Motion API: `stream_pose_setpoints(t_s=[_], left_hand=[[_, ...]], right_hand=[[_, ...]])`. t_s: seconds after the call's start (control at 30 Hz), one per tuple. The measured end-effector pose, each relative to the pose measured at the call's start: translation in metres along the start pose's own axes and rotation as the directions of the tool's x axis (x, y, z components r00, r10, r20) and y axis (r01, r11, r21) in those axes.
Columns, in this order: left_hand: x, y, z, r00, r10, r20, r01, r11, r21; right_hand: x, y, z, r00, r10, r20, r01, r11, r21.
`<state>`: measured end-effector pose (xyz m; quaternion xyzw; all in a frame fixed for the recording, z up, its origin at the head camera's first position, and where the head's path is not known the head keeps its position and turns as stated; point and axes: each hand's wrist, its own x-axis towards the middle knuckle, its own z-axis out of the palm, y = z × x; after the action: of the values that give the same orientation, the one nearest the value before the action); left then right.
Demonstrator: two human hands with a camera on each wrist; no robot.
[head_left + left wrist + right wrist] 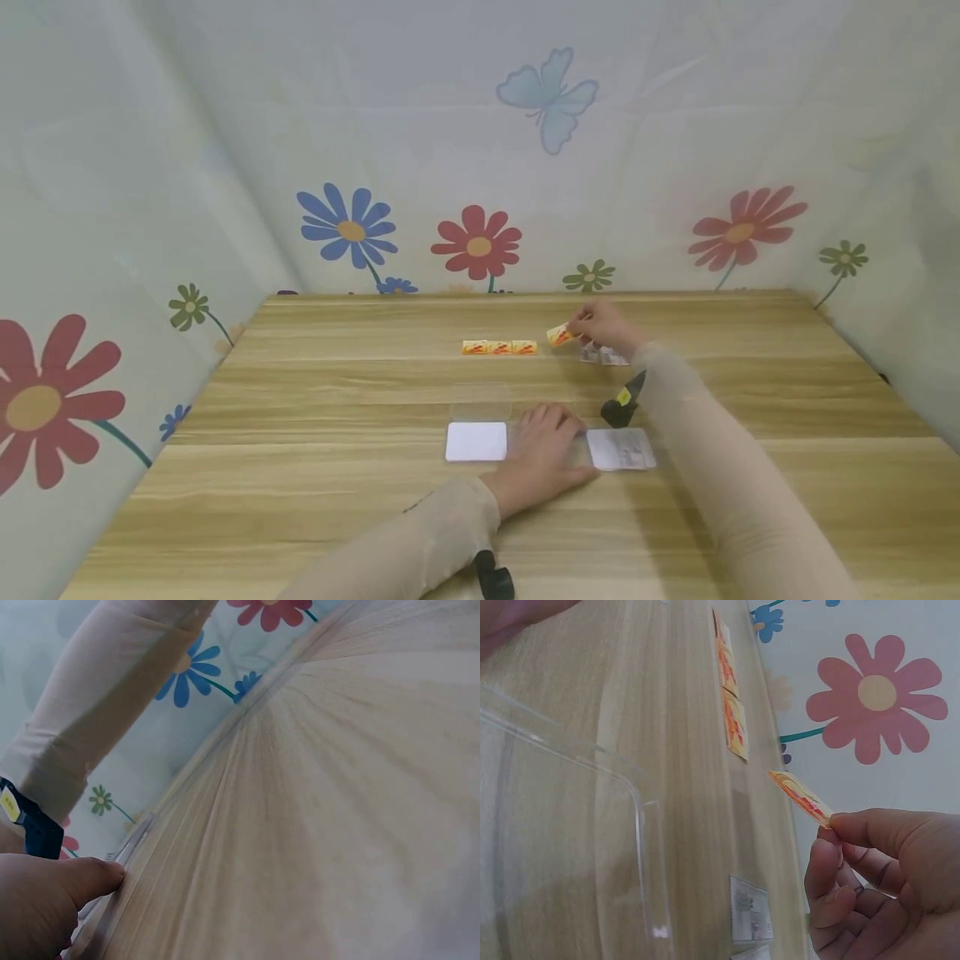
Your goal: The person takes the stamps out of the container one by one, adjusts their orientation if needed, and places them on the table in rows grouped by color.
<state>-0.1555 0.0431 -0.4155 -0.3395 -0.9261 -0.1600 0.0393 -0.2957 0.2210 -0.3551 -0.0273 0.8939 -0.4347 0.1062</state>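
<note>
My right hand (603,323) pinches a small yellow-and-orange packet (802,796) by one end between thumb and index finger, above the far part of the table. To its left, several matching packets (499,347) lie in a straight row. Silvery-grey printed packets (750,909) lie just below this hand. My left hand (546,454) rests palm down with fingers extended, covering part of the clear plastic between a white rectangle (476,442) and a clear case (621,449) with white and grey contents. In the left wrist view, its thumb (97,877) is extended at the clear plastic.
A clear plastic lid (480,402) lies behind the white rectangle. Black wrist straps (624,404) sit on both sleeves. The wood-grain table (300,417) ends at a white flowered curtain (420,125) at the back.
</note>
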Motion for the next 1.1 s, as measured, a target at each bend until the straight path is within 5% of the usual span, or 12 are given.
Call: stream_pose_setpoints(t_s=[0.43,1.1], left_hand=[[0.001,-0.001,0.001,0.999,0.014,-0.031,-0.012,0.999,0.046],[-0.001,-0.003,0.003,0.999,0.031,-0.041,-0.029,0.998,0.051]], right_hand=[[0.006,0.006,0.017,0.999,0.043,0.008,-0.044,0.996,0.083],[0.007,0.007,0.026,0.997,0.079,-0.018,-0.079,0.997,0.005]])
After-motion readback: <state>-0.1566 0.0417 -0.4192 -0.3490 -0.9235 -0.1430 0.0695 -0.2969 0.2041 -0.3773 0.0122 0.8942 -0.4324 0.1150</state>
